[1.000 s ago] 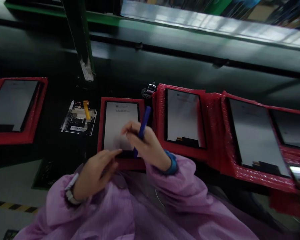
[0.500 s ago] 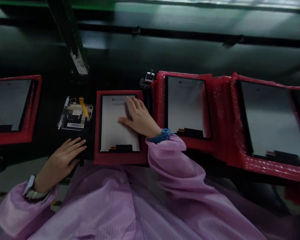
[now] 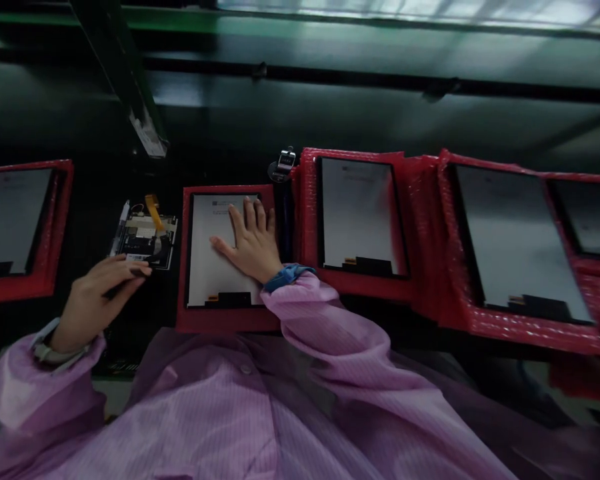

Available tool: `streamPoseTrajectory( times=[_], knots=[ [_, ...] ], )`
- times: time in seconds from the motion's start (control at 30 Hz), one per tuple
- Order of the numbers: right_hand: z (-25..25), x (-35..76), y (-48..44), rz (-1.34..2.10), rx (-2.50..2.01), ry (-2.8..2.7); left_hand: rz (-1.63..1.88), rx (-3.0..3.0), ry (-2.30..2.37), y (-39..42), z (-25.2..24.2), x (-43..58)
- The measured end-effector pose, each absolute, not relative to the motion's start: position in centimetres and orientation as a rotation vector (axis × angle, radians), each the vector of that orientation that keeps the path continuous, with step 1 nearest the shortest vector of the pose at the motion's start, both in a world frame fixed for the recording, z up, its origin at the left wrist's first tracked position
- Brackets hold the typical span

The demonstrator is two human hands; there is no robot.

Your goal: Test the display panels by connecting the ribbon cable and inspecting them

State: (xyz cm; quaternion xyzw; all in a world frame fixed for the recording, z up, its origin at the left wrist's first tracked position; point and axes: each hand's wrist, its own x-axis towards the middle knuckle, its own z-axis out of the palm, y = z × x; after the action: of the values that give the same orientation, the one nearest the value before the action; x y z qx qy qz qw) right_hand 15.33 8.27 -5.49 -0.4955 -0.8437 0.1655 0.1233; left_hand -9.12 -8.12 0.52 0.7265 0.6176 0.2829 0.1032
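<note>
My right hand (image 3: 253, 247) lies flat with fingers spread on the pale back of a display panel (image 3: 205, 263). Dark edging frames that panel, and a black strip runs along its bottom; it rests on a red pad (image 3: 225, 321). At the left, my left hand (image 3: 103, 293) hovers by the lower edge of a small circuit board assembly (image 3: 147, 230). Its fingers stretch out with the thumb apart beneath them, and I see nothing held. An orange flex cable (image 3: 154, 212) rises from the board, and a clear-and-white pen-like stick (image 3: 120, 227) lies along its left side.
Right of the panel, red bubble-wrap pads carry more panels (image 3: 363, 213) (image 3: 517, 237). Another panel (image 3: 13, 217) on red padding is at the far left. A metal clip-like object (image 3: 284, 162) sits behind the pads. A dark post (image 3: 123, 80) slants down at the back.
My left hand has risen from the table toward the board's lower edge. My right hand has shifted slightly down and left over the panel, its fingers more spread. The whole view has shifted a little.
</note>
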Motion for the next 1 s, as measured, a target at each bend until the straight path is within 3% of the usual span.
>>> streamPoseTrajectory(
  times=[0.3, 0.47, 0.53, 0.6, 0.73, 1.0],
  knots=[
    [-5.1, 14.3, 8.7, 0.481, -1.478, -2.457, 1.191, 2.015, 2.346, 3.3, 7.4, -7.5],
    [-4.2, 15.3, 9.0, 0.55, -1.312, -2.189, 1.178, 2.354, 2.233, 5.1, 5.1, -5.9],
    [-3.9, 15.7, 9.2, 0.774, -1.13, -2.036, 1.229, 2.788, 1.908, 5.3, 3.2, -5.8],
    [-3.7, 16.0, 9.4, 1.207, -0.948, -1.855, 1.223, 3.179, 1.411, 5.5, 1.8, -6.0],
    [-3.9, 15.9, 9.2, 1.944, -0.708, -1.552, 1.034, 3.324, 0.945, 6.0, 0.7, -6.8],
    [-3.8, 15.5, 8.4, 2.19, -0.578, -1.389, 0.569, 2.944, 1.098, 5.7, 0.2, -7.7]
  ],
)
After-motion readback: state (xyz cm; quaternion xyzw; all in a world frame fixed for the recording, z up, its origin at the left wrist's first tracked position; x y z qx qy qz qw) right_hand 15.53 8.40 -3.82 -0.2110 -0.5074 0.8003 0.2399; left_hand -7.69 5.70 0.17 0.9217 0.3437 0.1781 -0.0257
